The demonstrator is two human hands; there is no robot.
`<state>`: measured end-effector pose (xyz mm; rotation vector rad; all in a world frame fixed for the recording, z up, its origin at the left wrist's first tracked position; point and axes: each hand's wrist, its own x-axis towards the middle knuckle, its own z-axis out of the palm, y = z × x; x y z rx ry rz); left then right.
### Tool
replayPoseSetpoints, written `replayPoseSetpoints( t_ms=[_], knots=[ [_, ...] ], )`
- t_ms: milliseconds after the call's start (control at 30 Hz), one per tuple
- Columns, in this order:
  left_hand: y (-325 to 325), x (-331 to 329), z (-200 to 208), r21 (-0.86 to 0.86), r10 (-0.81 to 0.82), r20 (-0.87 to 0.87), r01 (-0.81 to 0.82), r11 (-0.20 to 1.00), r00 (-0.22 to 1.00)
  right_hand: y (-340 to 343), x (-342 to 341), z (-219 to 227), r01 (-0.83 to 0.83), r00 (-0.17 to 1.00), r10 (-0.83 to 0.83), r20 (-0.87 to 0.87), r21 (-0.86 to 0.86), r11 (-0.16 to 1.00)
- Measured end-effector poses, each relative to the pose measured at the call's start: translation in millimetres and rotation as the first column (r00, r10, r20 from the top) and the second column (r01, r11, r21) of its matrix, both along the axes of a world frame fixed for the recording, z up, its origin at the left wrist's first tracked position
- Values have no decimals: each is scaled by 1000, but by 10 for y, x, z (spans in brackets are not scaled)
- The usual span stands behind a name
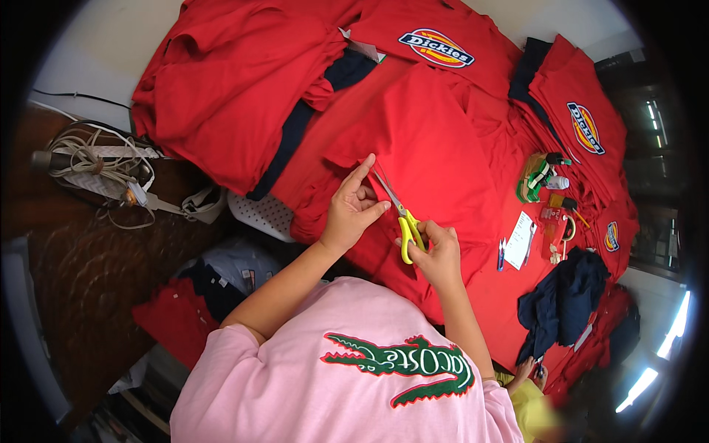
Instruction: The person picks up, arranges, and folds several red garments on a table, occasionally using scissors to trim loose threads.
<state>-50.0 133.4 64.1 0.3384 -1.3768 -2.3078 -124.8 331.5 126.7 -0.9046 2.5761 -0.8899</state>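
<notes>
My right hand (436, 255) grips a pair of scissors (407, 240) with yellow-green handles, fingers and thumb at the loops. The scissors' narrow metal blades point up and left over a red garment (436, 140). At the garment's edge is my left hand (351, 207), index finger stretched upward and thumb out toward the blades. Its other fingers curl in against the red cloth, which they appear to hold; the exact grip is partly hidden. The blade tips lie close beside my left index finger. Whether they touch the cloth or a thread is too small to tell.
Red garments with navy parts (221, 96) are heaped at the far left. Folded red shirts (583, 111) lie at the right. Nearby are a paper (517, 240), a red tape dispenser (555, 232) and navy cloth (565, 295). Coiled cables (103, 159) lie at the left. Another person's hand (526, 373) shows lower right.
</notes>
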Motion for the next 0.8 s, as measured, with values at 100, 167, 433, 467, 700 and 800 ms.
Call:
replayPoseSetpoints(
  t_ms=[100, 167, 433, 467, 700, 800],
  knots=[
    [-12, -3, 9, -25, 19, 1, -19, 999, 1000, 35, -7, -78, 8, 1000, -7, 23, -19, 1000],
    [-24, -11, -59, -84, 58, 27, -55, 995, 998, 59, 3, -130, 29, 997, -27, 70, -32, 999],
    [-101, -57, -54, -25, 14, -9, -14, 1000, 1000, -13, -30, 17, -17, 1000, 16, -10, -46, 999],
    [-86, -49, -21, -8, 8, -17, -8, 1000, 1000, -29, -50, 24, -22, 1000, 21, -21, -37, 999],
    [-57, -49, 47, 12, 17, -33, -17, 1000, 999, -6, -98, -73, -26, 998, 29, 49, -65, 998],
    [-97, -68, -136, -110, 88, 29, -84, 990, 996, 4, -76, -87, -10, 996, 13, 93, -38, 999]
  ],
)
